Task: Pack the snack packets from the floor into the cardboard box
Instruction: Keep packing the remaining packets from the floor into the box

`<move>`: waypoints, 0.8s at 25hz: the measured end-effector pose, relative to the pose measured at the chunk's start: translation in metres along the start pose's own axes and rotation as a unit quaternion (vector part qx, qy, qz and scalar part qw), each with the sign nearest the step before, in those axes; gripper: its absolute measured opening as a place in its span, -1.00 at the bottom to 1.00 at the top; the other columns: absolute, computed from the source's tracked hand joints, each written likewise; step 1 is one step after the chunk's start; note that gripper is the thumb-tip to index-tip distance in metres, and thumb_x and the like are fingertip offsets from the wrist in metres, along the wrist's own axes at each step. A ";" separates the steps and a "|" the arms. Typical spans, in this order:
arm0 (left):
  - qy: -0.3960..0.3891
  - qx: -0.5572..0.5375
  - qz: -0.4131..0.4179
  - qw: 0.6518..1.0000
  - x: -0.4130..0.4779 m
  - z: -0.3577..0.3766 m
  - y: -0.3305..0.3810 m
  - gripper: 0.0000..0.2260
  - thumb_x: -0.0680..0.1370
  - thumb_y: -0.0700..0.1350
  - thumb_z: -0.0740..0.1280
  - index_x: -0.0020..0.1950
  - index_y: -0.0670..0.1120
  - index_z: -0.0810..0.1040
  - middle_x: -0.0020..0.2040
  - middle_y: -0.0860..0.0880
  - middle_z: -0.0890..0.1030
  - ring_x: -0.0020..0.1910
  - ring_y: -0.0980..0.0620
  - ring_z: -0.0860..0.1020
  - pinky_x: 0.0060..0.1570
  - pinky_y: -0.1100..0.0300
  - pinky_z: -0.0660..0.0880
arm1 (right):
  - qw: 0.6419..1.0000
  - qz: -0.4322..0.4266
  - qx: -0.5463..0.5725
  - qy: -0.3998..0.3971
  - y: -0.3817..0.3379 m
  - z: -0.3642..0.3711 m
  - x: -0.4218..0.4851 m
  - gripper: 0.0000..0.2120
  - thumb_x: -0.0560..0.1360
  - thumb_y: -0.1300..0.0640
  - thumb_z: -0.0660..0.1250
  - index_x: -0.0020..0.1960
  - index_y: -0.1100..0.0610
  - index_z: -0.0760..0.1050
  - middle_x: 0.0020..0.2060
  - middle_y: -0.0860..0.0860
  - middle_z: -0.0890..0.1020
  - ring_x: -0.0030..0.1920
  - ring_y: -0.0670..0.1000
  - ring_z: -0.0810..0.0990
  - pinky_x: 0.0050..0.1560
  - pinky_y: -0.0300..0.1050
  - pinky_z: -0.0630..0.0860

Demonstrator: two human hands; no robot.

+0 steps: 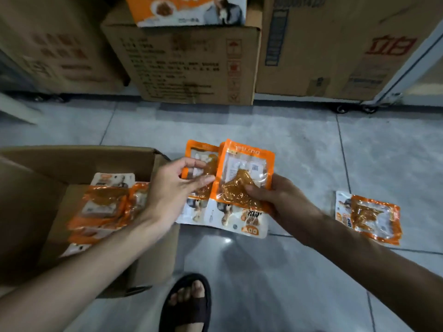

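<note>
My right hand [275, 200] grips a bunch of orange-and-white snack packets [242, 178], thumb on the front one, held above the tiled floor just right of the open cardboard box [79, 161]. My left hand [177, 188] reaches across from over the box, thumb and fingers pinching the left packet [199, 149] of the bunch. Several packets [105, 207] lie stacked inside the box. Another small pile of packets [370, 215] lies on the floor to the right of my right forearm.
Large closed cartons [191, 68] stand along the back, one on a wheeled base [342, 109] at right. A printed orange carton [187, 10] sits on top of the middle one. My sandalled foot [187, 305] is on the tiles below the hands.
</note>
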State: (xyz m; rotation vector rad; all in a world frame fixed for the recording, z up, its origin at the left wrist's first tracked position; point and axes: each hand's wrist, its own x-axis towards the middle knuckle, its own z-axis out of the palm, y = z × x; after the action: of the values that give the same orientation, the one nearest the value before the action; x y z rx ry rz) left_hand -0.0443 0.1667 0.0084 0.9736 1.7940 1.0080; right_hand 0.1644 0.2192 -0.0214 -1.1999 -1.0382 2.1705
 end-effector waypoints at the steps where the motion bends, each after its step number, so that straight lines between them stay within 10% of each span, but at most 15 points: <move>1: 0.025 -0.004 0.002 1.000 0.002 -0.022 0.002 -0.79 0.41 -0.22 0.53 -0.02 0.02 0.65 -0.03 0.02 0.73 -0.14 0.13 0.72 -0.20 0.28 0.62 | 1.000 -0.003 -0.016 -0.019 -0.012 0.013 0.009 -0.66 0.51 0.26 0.36 0.28 0.23 0.49 0.11 0.16 0.69 0.12 0.17 0.67 0.14 0.04 0.60; 8: 0.241 -0.177 -0.020 0.954 0.022 -0.182 -0.028 -0.53 0.44 -0.34 0.47 0.30 -0.11 0.45 0.00 0.02 0.67 -0.18 0.16 0.70 -0.31 0.27 0.62 | 0.902 -0.180 -0.364 -0.145 -0.111 0.146 0.077 -0.69 0.51 0.20 0.38 0.24 0.09 0.48 0.00 0.00 0.67 -0.02 -0.05 0.66 0.08 -0.03 0.61; 12: 0.212 -0.228 -0.139 0.940 0.015 -0.250 -0.074 -0.28 0.15 -0.04 0.67 0.26 -0.21 0.60 0.15 -0.21 0.68 0.10 -0.23 0.68 0.12 -0.24 0.58 | 0.649 -0.342 -0.616 -0.288 -0.122 0.241 0.114 -0.66 0.50 0.22 0.36 0.26 0.08 0.45 -0.11 -0.17 0.46 -0.12 -0.20 0.44 -0.05 -0.28 0.45; 17: 0.204 -0.203 -0.221 0.932 0.002 -0.272 -0.091 -0.63 0.43 -0.23 0.48 0.24 -0.18 0.61 0.08 -0.24 0.69 -0.01 -0.18 0.69 0.01 -0.05 0.62 | 0.301 -0.302 -0.819 -0.385 -0.040 0.285 0.136 -0.55 0.52 0.15 0.32 0.37 -0.12 0.38 0.22 -0.05 0.56 0.25 0.07 0.49 0.30 0.07 0.38; 20: 0.192 -0.161 -0.237 0.939 0.003 -0.269 -0.097 -0.70 0.48 -0.23 0.47 0.21 -0.14 0.61 0.04 -0.18 0.72 -0.04 -0.15 0.71 -0.12 0.03 0.63 | 0.237 -0.205 -0.860 -0.403 0.008 0.268 0.141 -0.63 0.55 0.16 0.27 0.35 0.03 0.46 0.28 0.08 0.55 0.30 0.15 0.50 0.22 0.07 0.41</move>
State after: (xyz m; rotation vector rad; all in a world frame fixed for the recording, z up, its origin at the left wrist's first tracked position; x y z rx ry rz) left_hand -0.3116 0.0658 0.0075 0.1268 1.9595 1.1759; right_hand -0.1381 0.2039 -0.0096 0.3900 -3.7531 -0.0317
